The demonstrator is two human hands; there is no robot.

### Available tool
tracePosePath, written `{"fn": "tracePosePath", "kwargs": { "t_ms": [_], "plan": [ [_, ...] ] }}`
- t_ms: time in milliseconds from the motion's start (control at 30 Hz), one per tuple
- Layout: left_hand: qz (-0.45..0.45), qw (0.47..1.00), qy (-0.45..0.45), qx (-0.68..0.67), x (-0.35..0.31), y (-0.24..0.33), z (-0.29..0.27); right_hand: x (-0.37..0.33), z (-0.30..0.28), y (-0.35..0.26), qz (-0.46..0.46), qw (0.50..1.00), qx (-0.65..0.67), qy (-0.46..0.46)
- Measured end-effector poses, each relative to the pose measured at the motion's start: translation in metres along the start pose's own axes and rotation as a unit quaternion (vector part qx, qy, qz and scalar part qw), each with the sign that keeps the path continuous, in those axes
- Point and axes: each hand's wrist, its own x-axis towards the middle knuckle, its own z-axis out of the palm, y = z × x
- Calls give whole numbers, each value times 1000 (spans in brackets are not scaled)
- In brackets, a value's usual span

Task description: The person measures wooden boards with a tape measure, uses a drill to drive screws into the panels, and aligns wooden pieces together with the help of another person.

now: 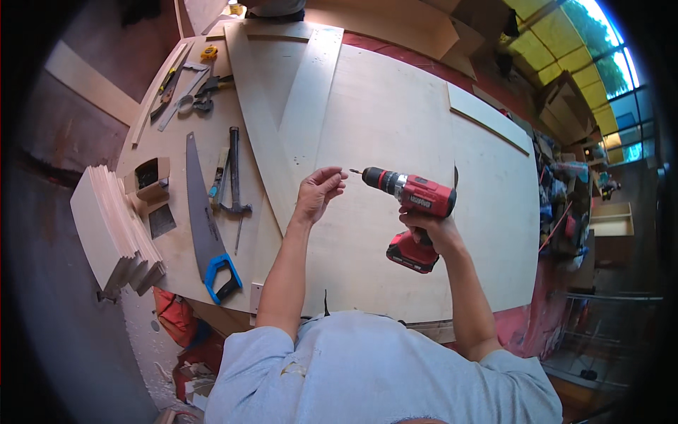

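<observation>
My right hand (432, 227) grips the handle of a red and black cordless drill (424, 196), held above the pale wooden tabletop (381, 268). The drill points left, and a thin bit (357, 171) sticks out of its chuck. Just left of the bit's tip is my left hand (320, 192), thumb and fingers pinched together. Something small may be between those fingertips, but it is too tiny to name. Two long pale boards, one slanting (258, 120) and one beside it (311, 85), lie on the tabletop beyond my left hand.
At left lie a handsaw (203, 212), a hammer (235, 169), a metal square (185, 95), a yellow tape measure (209, 53) and a small open cardboard box (150, 180). Stacked panels (106, 226) stand at the left edge. A narrow board (487, 116) lies far right. Another person (275, 8) stands beyond the table.
</observation>
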Motion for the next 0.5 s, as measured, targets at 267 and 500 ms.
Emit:
{"fn": "tracePosePath", "kwargs": {
  "t_ms": [267, 500],
  "plan": [
    [2, 998, -68, 4, 9, 17, 14, 5, -5, -33, 28, 998, -62, 1],
    [0, 995, -101, 3, 21, 16, 11, 30, -10, -28, 43, 995, -90, -21]
  ]
}}
